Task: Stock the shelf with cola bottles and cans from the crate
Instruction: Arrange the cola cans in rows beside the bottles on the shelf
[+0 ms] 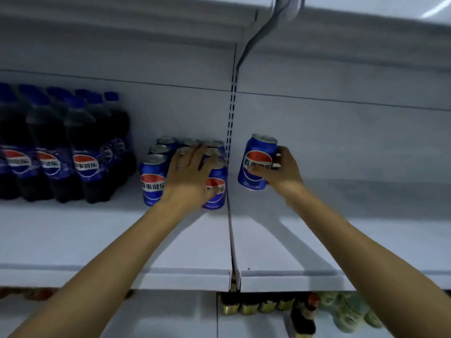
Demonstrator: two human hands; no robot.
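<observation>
Several blue cola cans (153,179) stand in a block on the white shelf (122,240), just left of the slotted upright. My left hand (189,175) lies over the middle of that block, fingers spread and straight across the can tops. Whether a can sits under its palm is hidden. My right hand (280,172) grips one more blue cola can (257,162), tilted slightly, just above the right shelf panel. Several dark cola bottles (63,147) with blue caps stand in rows at the far left.
The slotted upright (231,118) and a seam (231,240) split the shelf into two panels. The right panel (341,228) is bare white. Another shelf (170,25) hangs overhead. Below, a lower shelf holds dark bottles (302,315) and greenish packs (349,311).
</observation>
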